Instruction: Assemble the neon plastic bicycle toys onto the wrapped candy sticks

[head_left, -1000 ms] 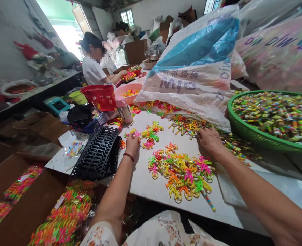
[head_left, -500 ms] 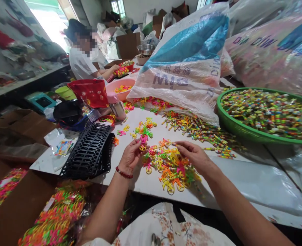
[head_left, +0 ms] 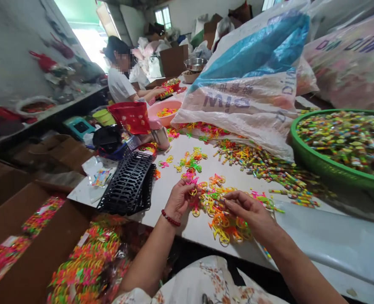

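Note:
My left hand, with a red bead bracelet on the wrist, pinches a small pink plastic bicycle toy just above the white table. My right hand is closed in a pinch on a thin candy stick whose tip points toward the left hand. Both hands hover over a heap of neon plastic bicycle toys near the table's front edge. More bicycle toys lie scattered farther back. Loose striped candy sticks spread to the right.
A stack of black plastic trays lies left of my hands. A green basin of candy sticks stands at right, big plastic sacks behind. Cardboard boxes with packed toys sit lower left. Another person works at the far end.
Both hands have pulled back from the scattered toys and sticks toward the front heap. The left hand picked up a pink bicycle toy, the right a candy stick, and they came together.

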`<move>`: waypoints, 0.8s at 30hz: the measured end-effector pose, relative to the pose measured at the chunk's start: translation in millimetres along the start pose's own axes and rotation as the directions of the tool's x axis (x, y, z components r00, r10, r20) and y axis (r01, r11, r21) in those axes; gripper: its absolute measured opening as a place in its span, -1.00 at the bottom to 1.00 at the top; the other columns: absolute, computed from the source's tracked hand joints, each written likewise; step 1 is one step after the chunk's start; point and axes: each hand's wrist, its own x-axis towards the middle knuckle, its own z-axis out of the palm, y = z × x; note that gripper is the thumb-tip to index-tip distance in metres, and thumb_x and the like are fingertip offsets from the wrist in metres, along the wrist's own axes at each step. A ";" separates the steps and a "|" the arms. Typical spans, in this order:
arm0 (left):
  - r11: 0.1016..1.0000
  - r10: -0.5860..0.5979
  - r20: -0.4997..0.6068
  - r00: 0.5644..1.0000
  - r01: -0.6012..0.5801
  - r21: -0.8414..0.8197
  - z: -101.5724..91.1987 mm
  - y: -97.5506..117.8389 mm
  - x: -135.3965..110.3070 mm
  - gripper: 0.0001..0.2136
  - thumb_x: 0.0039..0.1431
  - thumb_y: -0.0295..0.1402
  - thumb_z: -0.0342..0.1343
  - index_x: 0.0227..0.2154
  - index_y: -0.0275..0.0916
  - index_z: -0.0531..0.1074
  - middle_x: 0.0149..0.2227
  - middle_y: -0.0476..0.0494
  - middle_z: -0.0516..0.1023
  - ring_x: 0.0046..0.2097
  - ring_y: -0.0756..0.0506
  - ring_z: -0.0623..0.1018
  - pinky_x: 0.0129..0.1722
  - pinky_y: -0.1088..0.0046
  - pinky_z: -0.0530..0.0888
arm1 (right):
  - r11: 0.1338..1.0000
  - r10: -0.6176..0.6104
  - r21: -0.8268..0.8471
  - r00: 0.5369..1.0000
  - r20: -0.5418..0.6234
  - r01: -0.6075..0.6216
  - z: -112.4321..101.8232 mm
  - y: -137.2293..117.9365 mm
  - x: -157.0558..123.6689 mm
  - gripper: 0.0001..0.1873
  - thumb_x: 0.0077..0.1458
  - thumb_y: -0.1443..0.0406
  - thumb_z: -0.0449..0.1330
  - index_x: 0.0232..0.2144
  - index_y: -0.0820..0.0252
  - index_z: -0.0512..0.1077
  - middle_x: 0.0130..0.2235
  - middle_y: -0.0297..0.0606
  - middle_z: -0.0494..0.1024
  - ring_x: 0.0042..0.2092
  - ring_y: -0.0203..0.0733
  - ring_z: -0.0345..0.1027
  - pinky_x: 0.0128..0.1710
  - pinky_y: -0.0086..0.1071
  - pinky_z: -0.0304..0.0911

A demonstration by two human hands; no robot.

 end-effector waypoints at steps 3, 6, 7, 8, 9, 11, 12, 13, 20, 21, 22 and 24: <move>0.892 0.275 -0.193 0.942 -0.176 0.416 -19.4 0.6 20.5 -0.82 0.01 -0.44 0.20 -0.31 -0.21 0.34 -0.43 0.03 0.47 -0.39 -0.01 0.54 -0.34 0.47 0.47 | 0.999 0.012 -0.032 1.000 0.013 -0.012 -5.6 8.0 -2.3 -0.42 -0.09 -0.11 0.35 -0.14 0.14 0.53 -0.39 -0.27 0.54 -0.36 -0.23 0.36 -0.36 -0.38 0.32; 0.458 0.576 -0.213 0.789 -0.096 0.884 -41.7 11.3 39.9 -0.92 0.13 -0.46 0.05 -0.30 -0.22 0.39 -0.34 -0.06 0.51 -0.27 -0.06 0.52 -0.23 0.42 0.44 | 0.993 0.023 -0.120 1.000 0.007 -0.022 -12.4 16.9 -4.4 -0.42 -0.07 -0.12 0.32 -0.12 0.12 0.56 -0.36 -0.24 0.58 -0.32 -0.18 0.41 -0.33 -0.34 0.37; 0.345 0.621 -0.194 0.759 -0.042 0.938 -47.7 16.0 44.5 -0.89 0.15 -0.49 0.02 -0.28 -0.23 0.40 -0.28 -0.12 0.52 -0.20 -0.10 0.51 -0.15 0.36 0.43 | 0.990 0.028 -0.142 1.000 0.010 -0.026 -13.8 19.1 -5.3 -0.42 -0.07 -0.12 0.32 -0.12 0.12 0.56 -0.33 -0.23 0.59 -0.31 -0.16 0.42 -0.31 -0.33 0.39; 0.277 0.644 -0.181 0.743 -0.006 0.961 -52.5 20.6 48.1 -0.86 0.16 -0.52 -0.01 -0.26 -0.25 0.41 -0.22 -0.19 0.52 -0.13 -0.14 0.50 -0.07 0.30 0.40 | 0.987 0.033 -0.156 0.999 0.012 -0.031 -14.7 20.7 -6.3 -0.42 -0.06 -0.12 0.31 -0.12 0.12 0.56 -0.31 -0.21 0.59 -0.29 -0.15 0.43 -0.29 -0.32 0.41; 0.252 0.655 -0.179 0.734 0.011 0.968 -55.8 24.6 50.6 -0.82 0.15 -0.57 -0.04 -0.24 -0.28 0.41 -0.16 -0.27 0.51 -0.05 -0.18 0.48 0.01 0.24 0.36 | 0.986 0.037 -0.166 0.999 0.013 -0.034 -15.0 21.8 -7.5 -0.42 -0.06 -0.12 0.31 -0.12 0.12 0.56 -0.29 -0.20 0.60 -0.28 -0.13 0.44 -0.28 -0.30 0.42; 0.184 0.679 -0.167 0.715 0.054 0.981 -58.5 30.0 53.3 -0.75 0.14 -0.63 -0.10 -0.20 -0.35 0.42 -0.08 -0.40 0.45 0.06 -0.26 0.41 0.09 0.15 0.29 | 0.984 0.040 -0.173 0.999 0.017 -0.036 -14.5 23.1 -9.6 -0.43 -0.06 -0.13 0.30 -0.13 0.12 0.56 -0.27 -0.18 0.60 -0.25 -0.11 0.46 -0.26 -0.28 0.44; 0.117 0.695 -0.145 0.705 0.089 0.989 -58.1 31.2 54.1 -0.72 0.14 -0.65 -0.13 -0.17 -0.39 0.41 -0.04 -0.45 0.42 0.09 -0.29 0.37 0.10 0.12 0.27 | 0.985 0.035 -0.171 0.999 0.020 -0.031 -14.1 23.7 -10.5 -0.43 -0.05 -0.13 0.29 -0.13 0.12 0.56 -0.27 -0.18 0.60 -0.24 -0.10 0.46 -0.25 -0.27 0.45; 0.037 0.710 -0.115 0.694 0.127 0.991 -56.9 31.6 55.0 -0.69 0.15 -0.66 -0.16 -0.13 -0.41 0.41 -0.02 -0.49 0.39 0.12 -0.32 0.34 0.09 0.11 0.27 | 0.985 0.031 -0.169 0.999 0.028 -0.026 -13.7 24.2 -11.3 -0.45 -0.04 -0.12 0.29 -0.13 0.11 0.56 -0.26 -0.18 0.60 -0.23 -0.10 0.46 -0.24 -0.27 0.46; -0.305 0.630 0.197 0.751 0.007 0.952 -31.7 24.9 71.2 -0.78 0.26 -0.45 -0.06 -0.10 -0.29 0.42 -0.02 -0.38 0.39 0.09 -0.28 0.33 0.10 0.09 0.27 | 0.979 0.021 -0.206 0.999 0.032 -0.014 -11.9 24.8 -16.1 -0.46 0.00 -0.13 0.25 -0.12 0.08 0.56 -0.20 -0.17 0.61 -0.21 -0.07 0.48 -0.24 -0.25 0.47; -0.308 0.565 0.235 0.791 -0.062 0.949 -26.6 23.4 73.5 -0.80 0.27 -0.36 -0.01 -0.14 -0.27 0.44 -0.07 -0.35 0.41 0.05 -0.27 0.36 0.08 0.12 0.30 | 0.978 0.021 -0.209 0.999 0.032 -0.014 -11.4 24.5 -16.7 -0.46 0.00 -0.13 0.25 -0.12 0.08 0.57 -0.19 -0.17 0.61 -0.20 -0.07 0.48 -0.23 -0.24 0.47; -0.305 0.498 0.271 0.824 -0.126 0.944 -21.7 21.6 75.4 -0.80 0.25 -0.28 0.05 -0.17 -0.26 0.45 -0.12 -0.32 0.43 0.00 -0.25 0.38 0.05 0.15 0.33 | 0.978 0.022 -0.208 0.999 0.033 -0.015 -11.1 24.3 -17.1 -0.46 -0.01 -0.13 0.25 -0.12 0.08 0.57 -0.17 -0.17 0.61 -0.19 -0.06 0.48 -0.22 -0.24 0.46; -0.299 0.387 0.336 0.859 -0.228 0.927 -13.5 17.5 78.2 -0.80 0.18 -0.23 0.14 -0.21 -0.23 0.47 -0.18 -0.27 0.45 -0.07 -0.22 0.42 -0.02 0.22 0.37 | 0.980 0.035 -0.196 0.999 0.038 -0.027 -11.4 24.7 -17.6 -0.46 -0.01 -0.12 0.26 -0.11 0.08 0.56 -0.16 -0.18 0.61 -0.18 -0.05 0.49 -0.21 -0.24 0.47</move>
